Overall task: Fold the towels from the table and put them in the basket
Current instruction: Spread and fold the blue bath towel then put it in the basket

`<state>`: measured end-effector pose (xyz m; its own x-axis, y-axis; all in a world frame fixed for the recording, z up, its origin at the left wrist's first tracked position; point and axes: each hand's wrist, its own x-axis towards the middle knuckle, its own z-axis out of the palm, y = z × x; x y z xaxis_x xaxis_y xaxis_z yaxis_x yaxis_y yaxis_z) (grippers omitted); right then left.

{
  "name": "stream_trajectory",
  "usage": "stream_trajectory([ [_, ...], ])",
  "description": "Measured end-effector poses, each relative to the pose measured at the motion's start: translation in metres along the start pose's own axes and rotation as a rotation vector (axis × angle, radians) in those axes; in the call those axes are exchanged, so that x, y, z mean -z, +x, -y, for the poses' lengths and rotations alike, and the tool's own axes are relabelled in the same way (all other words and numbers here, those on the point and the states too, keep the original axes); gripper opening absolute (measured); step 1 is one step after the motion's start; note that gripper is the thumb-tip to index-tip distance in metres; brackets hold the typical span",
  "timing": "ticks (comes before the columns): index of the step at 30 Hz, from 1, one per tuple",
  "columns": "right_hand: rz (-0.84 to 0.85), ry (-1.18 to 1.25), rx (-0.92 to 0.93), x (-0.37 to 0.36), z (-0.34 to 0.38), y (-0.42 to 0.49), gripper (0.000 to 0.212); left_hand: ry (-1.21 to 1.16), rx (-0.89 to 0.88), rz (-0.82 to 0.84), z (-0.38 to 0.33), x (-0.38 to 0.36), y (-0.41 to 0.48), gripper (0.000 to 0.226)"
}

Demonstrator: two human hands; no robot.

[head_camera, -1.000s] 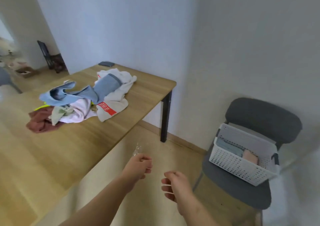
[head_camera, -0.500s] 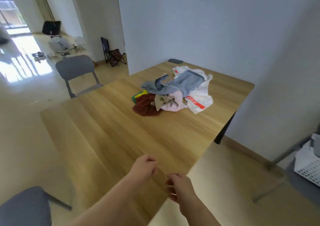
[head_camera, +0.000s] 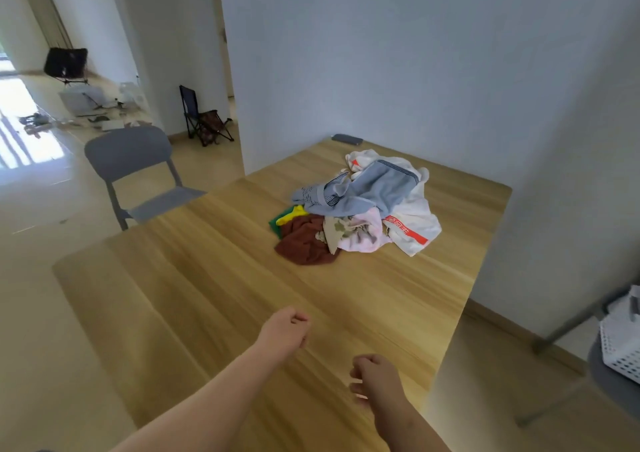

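A heap of crumpled towels (head_camera: 360, 209) lies on the far right part of the wooden table (head_camera: 207, 295): a blue-grey one on top, white with red print, pink, brown, and a bit of yellow and green. My left hand (head_camera: 285, 330) hovers over the near part of the table with its fingers curled into a fist, holding nothing. To its right and nearer to me, my right hand (head_camera: 375, 377) is also curled and empty. A corner of the white basket (head_camera: 620, 351) shows at the right edge, on a grey chair seat.
A grey chair (head_camera: 135, 171) stands at the table's left side. A dark flat object (head_camera: 347, 139) lies at the table's far edge by the wall. A folding stool (head_camera: 204, 122) and clutter sit on the floor at the back left. Walls close the far and right sides.
The view has swung left from the basket on the chair to the table. Both hands now hover over the tabletop instead of the floor, still curled and empty.
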<state>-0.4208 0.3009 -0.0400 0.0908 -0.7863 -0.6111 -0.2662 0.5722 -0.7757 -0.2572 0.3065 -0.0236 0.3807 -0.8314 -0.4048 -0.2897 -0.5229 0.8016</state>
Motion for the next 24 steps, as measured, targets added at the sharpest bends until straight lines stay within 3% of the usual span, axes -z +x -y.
stream_trajectory([
  [7,-0.167,0.093,-0.017,-0.034,0.044,0.069,0.012,0.276,-0.196,0.028,-0.034,0.039,0.126,0.012],
  [11,-0.300,0.182,-0.075,-0.072,0.069,0.107,0.013,0.525,-0.402,-0.001,-0.049,0.060,0.215,0.027],
  [15,-0.363,0.237,-0.131,-0.105,0.090,0.123,0.013,0.805,-0.718,-0.044,-0.087,0.081,0.279,0.059],
  [19,-0.396,0.296,-0.121,-0.112,0.108,0.129,0.013,1.310,-0.935,0.124,-0.141,0.084,0.322,0.089],
  [21,-0.421,0.312,-0.112,-0.109,0.115,0.129,0.013,1.422,-0.905,0.163,-0.158,0.083,0.338,0.084],
  [24,-0.458,0.335,-0.095,-0.106,0.124,0.128,0.013,1.366,-0.796,0.150,-0.163,0.081,0.344,0.040],
])
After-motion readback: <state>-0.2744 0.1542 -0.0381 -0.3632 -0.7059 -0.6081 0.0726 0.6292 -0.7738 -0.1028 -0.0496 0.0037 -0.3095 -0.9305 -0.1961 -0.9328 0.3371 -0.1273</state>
